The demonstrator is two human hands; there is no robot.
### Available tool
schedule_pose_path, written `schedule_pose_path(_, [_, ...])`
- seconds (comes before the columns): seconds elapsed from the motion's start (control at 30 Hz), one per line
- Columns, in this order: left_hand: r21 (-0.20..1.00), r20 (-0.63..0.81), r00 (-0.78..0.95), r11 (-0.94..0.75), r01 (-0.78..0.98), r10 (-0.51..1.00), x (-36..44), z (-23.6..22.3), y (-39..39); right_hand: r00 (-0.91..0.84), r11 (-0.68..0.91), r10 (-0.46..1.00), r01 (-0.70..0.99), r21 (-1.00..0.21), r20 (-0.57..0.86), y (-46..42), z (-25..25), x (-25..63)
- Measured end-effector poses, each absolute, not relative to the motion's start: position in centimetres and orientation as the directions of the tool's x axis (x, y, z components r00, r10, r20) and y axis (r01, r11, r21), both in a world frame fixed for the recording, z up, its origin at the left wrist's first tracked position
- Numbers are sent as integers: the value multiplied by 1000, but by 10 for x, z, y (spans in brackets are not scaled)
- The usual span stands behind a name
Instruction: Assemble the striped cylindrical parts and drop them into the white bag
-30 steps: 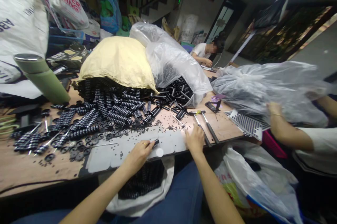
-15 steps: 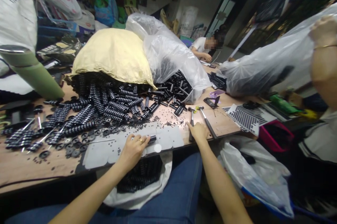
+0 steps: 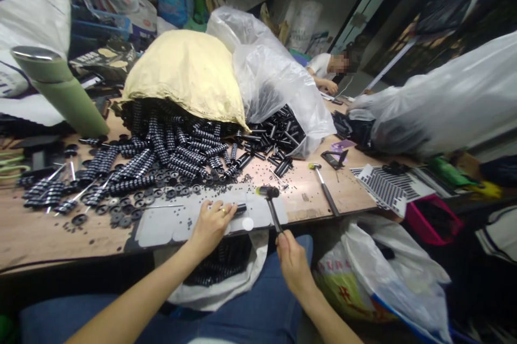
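Note:
My left hand (image 3: 213,223) rests over the pale grey plates (image 3: 161,228) at the table's front edge. Its fingers are closed round a short black tube (image 3: 241,208), whose end sticks out to the right. My right hand (image 3: 294,260) grips the handle of a small hammer (image 3: 275,215) with a black and yellow head, held tilted just right of the tube. A second hammer (image 3: 326,192) lies on the table farther right. Below the table edge, an open white sack (image 3: 254,271) in front of my lap holds dark ribbed parts.
Black-and-white ribbed rollers (image 3: 181,163) spill from a yellow sack (image 3: 186,72). Black tubes (image 3: 283,134) pour from a clear plastic bag (image 3: 278,85). Small black discs (image 3: 121,209) lie at left, near a green flask (image 3: 64,93). Across the table sits another person (image 3: 323,72).
My right hand has taken one hammer off the table and brought it left and nearer to me. The left hand still holds the tube. Another person's arm has left the right edge.

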State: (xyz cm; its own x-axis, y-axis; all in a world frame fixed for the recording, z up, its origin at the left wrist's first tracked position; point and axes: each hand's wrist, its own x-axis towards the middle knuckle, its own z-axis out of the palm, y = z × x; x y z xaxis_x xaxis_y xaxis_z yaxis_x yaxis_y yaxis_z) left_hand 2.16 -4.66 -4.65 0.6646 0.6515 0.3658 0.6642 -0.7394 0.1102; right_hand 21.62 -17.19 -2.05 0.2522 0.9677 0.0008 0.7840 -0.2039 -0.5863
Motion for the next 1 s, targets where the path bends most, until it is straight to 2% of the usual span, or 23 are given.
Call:
schedule_pose_path(0.13, [96,328,646,-704,703,689,30,-45,-59,205,-199,978,851,-485,-42,-174,-16,207])
schedule_pose_path(0.27, [91,304,639,-689,719,707,46,-54,-76,156,-100,987,781,-616,38,-170,9,187])
schedule_pose_path(0.33, [103,287,641,-688,719,712,50,-61,-80,109,-46,992,763,-645,58,-167,15,173])
schedule_pose_path(0.47, [112,245,663,-700,705,707,48,-66,-78,4,-44,997,852,-521,-78,-161,0,156])
schedule_pose_path(0.53, [144,237,674,-712,687,699,46,-64,-74,10,-68,993,862,-502,-117,-159,-6,157])
schedule_pose_path(0.67, [227,281,642,-699,678,714,47,-56,-61,109,-97,994,807,-582,-15,-157,6,169])
schedule_pose_path(0.73, [261,297,598,-666,699,744,50,-52,-54,140,-91,989,807,-584,38,-154,17,174])
schedule_pose_path(0.8, [303,281,564,-629,716,777,51,-48,-52,161,-97,984,836,-540,72,-148,23,180])
schedule_pose_path(0.87, [342,254,552,-608,717,794,50,-43,-58,188,-133,979,885,-447,80,-141,22,191])
schedule_pose_path(1.0, [363,260,637,-685,632,726,32,-31,-76,264,-257,964,955,-149,29,-125,3,232])
